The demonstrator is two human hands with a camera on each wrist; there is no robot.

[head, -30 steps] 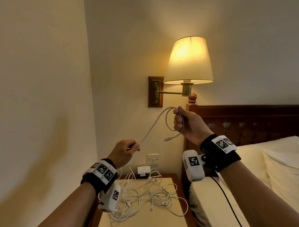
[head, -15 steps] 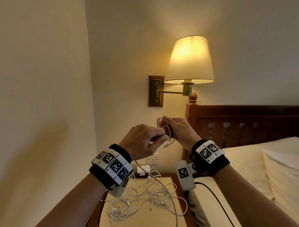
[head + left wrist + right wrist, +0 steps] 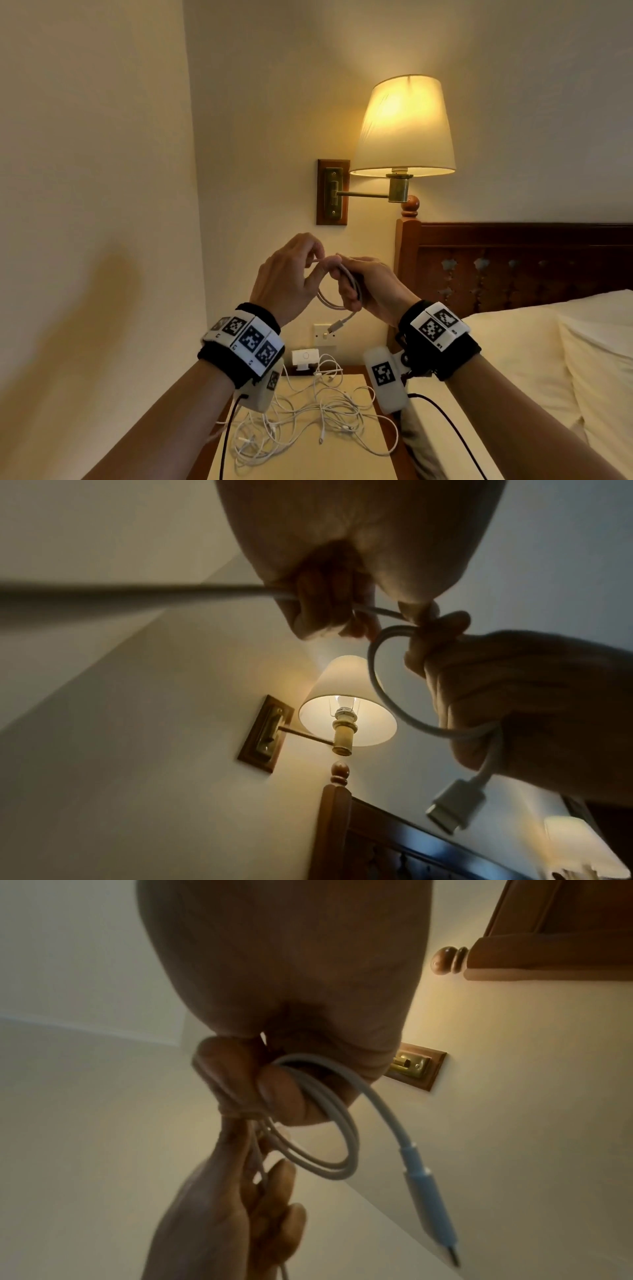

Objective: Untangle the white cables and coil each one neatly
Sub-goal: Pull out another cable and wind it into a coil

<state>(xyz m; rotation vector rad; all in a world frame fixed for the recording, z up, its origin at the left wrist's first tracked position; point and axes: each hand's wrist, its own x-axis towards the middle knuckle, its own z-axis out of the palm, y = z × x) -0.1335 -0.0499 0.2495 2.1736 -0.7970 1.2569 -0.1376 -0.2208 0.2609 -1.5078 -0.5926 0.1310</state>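
Both hands are raised close together in front of the wall, working one white cable [image 3: 337,301]. The right hand [image 3: 371,291] has its fingers curled round a small coil of that cable, with two loops showing below the fingers in the right wrist view and a short tail ending in a connector [image 3: 430,1202] that hangs free beneath the hand. The left hand [image 3: 287,281] pinches the running part of the same cable between thumb and fingers, just beside the right hand's fingertips; in the left wrist view the strand passes through its curled fingers [image 3: 325,607] and leads across to the coil [image 3: 387,691]. The fingertips of the two hands touch or nearly touch; which, I cannot tell.

Below the hands, the remaining white cables [image 3: 318,418] lie in a loose tangle on the counter [image 3: 359,459], a bedside top with a pale surface. A white charger [image 3: 306,358] sits at its far edge, near a wall socket [image 3: 323,334]. A lit wall lamp [image 3: 404,126] hangs above, beside a dark wooden headboard [image 3: 513,267], and a bed [image 3: 513,359] with a pillow lies to the right. Each wrist carries a black band with printed markers.
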